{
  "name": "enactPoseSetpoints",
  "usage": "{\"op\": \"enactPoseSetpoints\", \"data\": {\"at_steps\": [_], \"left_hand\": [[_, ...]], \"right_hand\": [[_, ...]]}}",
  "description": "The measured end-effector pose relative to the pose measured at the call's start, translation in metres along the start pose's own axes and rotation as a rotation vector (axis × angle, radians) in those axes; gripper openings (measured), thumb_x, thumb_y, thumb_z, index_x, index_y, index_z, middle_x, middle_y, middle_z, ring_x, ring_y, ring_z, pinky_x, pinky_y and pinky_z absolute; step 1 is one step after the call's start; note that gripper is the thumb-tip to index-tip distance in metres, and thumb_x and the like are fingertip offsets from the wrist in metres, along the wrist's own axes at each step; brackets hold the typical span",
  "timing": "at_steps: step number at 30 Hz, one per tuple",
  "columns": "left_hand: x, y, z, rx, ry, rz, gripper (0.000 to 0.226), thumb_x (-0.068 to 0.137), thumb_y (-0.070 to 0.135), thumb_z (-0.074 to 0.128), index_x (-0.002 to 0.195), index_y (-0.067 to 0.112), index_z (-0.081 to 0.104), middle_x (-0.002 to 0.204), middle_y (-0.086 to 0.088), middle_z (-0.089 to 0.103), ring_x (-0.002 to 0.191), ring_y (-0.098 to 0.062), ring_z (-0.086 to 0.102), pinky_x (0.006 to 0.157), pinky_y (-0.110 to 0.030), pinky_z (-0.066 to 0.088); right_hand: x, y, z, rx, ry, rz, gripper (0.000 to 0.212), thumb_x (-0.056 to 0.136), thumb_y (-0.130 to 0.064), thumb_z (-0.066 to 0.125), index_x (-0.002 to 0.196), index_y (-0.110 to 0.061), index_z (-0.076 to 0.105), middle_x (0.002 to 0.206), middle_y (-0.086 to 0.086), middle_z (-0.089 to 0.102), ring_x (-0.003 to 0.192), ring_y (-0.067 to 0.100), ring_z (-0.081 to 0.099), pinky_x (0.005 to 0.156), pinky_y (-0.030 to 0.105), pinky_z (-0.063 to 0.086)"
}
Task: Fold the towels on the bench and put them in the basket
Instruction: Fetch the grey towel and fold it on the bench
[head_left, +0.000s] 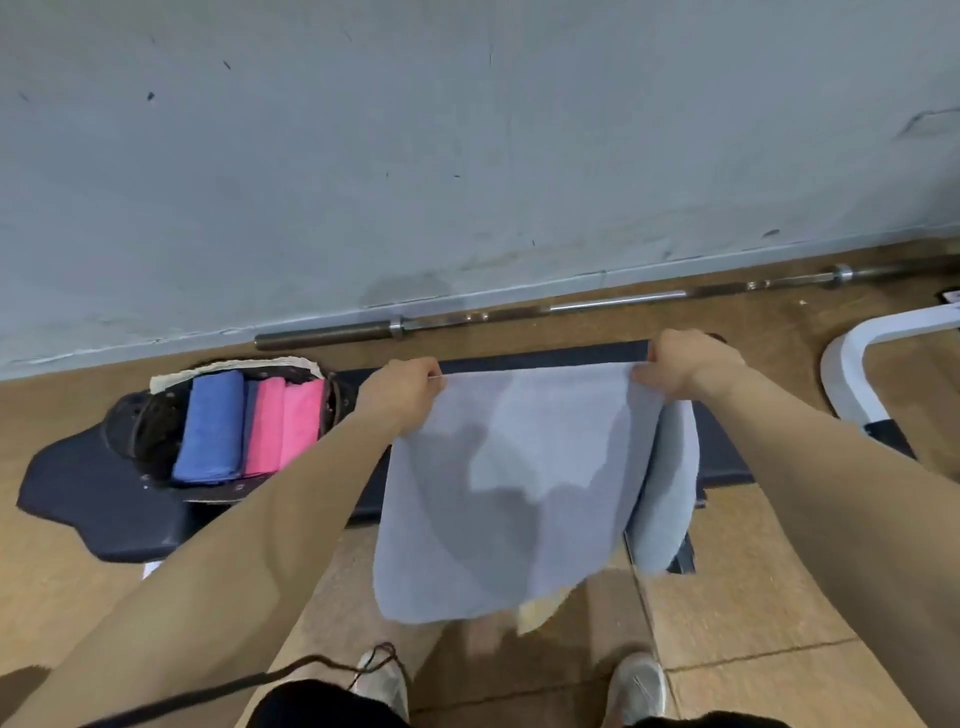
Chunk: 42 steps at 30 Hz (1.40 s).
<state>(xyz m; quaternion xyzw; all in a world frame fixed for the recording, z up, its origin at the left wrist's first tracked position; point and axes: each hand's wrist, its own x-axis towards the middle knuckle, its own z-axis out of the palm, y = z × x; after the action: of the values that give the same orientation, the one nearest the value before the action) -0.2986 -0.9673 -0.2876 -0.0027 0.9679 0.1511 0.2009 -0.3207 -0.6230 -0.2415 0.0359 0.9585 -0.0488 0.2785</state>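
I hold a light grey towel (519, 483) spread out by its top edge above the black bench (727, 447). My left hand (400, 389) pinches its upper left corner and my right hand (685, 369) pinches its upper right corner. The cloth hangs down over the bench's front edge toward the floor. Another grey towel (670, 488) lies draped over the bench just right of it, and a bit of yellow cloth (540, 613) peeks out beneath. The dark basket (140, 426) stands on the bench's left end with a folded blue towel (213, 426) and folded pink towels (285, 426) inside.
A steel barbell (519, 312) lies on the floor along the grey wall behind the bench. A white metal frame (852, 358) stands at the right. My shoes (639, 686) are on the tiled floor below, and a dark cord (291, 670) trails near my left foot.
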Motion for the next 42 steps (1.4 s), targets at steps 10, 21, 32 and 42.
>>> {"op": "enactPoseSetpoints", "data": {"at_steps": [10,21,32,42], "left_hand": [[0.159,-0.047,0.102,0.137,0.29,0.094,0.02,0.097,0.036,0.05,0.095,0.024,0.065,0.101,-0.004,0.067,0.094,-0.03,0.061,0.073,-0.037,0.048],[0.125,-0.034,0.116,0.116,0.399,0.181,0.037,0.095,0.035,0.05,0.13,0.025,0.055,0.132,-0.002,0.055,0.124,-0.028,0.047,0.101,-0.041,0.033],[-0.005,0.005,0.126,0.059,0.253,0.328,0.043,0.097,0.038,0.048,0.138,0.025,0.049,0.14,0.0,0.048,0.128,-0.024,0.044,0.104,-0.04,0.035],[-0.019,0.077,0.143,0.06,0.252,0.416,0.04,0.098,0.038,0.046,0.135,0.026,0.05,0.136,0.003,0.054,0.124,-0.024,0.05,0.103,-0.043,0.041]], "right_hand": [[0.193,-0.003,0.106,-0.062,0.32,0.013,0.016,0.091,-0.021,0.058,0.104,-0.013,0.062,0.108,0.014,0.067,0.102,0.037,0.064,0.073,0.035,0.046],[0.136,-0.009,0.156,0.246,0.565,-0.029,0.049,0.093,-0.021,0.053,0.141,-0.013,0.046,0.14,0.02,0.042,0.117,0.046,0.051,0.087,0.046,0.047],[-0.024,0.004,0.199,0.312,0.44,0.15,0.051,0.096,-0.033,0.052,0.145,-0.02,0.041,0.147,0.011,0.04,0.128,0.036,0.047,0.099,0.049,0.048],[-0.06,0.042,0.242,0.514,0.477,0.287,0.044,0.097,-0.027,0.05,0.14,-0.017,0.045,0.143,0.011,0.045,0.12,0.033,0.056,0.096,0.043,0.051]]}}
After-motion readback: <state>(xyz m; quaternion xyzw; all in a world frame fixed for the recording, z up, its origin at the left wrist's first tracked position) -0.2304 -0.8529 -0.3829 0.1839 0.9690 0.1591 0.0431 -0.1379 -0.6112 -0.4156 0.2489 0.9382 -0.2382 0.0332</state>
